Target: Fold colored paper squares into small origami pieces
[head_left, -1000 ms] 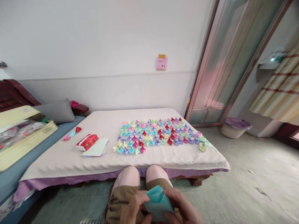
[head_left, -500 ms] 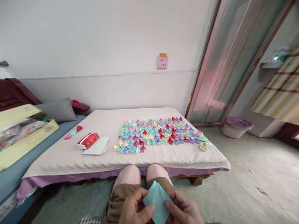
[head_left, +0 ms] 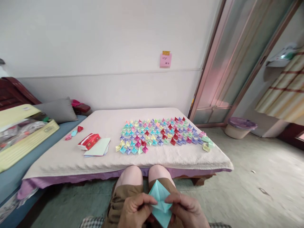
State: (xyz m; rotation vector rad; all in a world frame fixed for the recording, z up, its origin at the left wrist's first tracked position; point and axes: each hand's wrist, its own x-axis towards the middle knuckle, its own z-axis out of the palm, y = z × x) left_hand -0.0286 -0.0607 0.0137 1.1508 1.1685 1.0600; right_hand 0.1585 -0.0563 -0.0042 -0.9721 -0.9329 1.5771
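Head view: blue paper point(head_left: 162, 206) was gripped before the bed point(head_left: 180, 160)

The left hand point(head_left: 136, 210) and right hand point(head_left: 188, 209) pinched its opposite sides, short of the bed's near edge. Folded papers point(head_left: 162, 131) stood in rows toward the right edge; sheets point(head_left: 98, 147) lay left of them, near the near edge, a red pack point(head_left: 89, 141) just beside.

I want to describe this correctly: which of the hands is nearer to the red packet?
Left. The left hand is right of the red packet and closer to the camera; the right hand is farther right.
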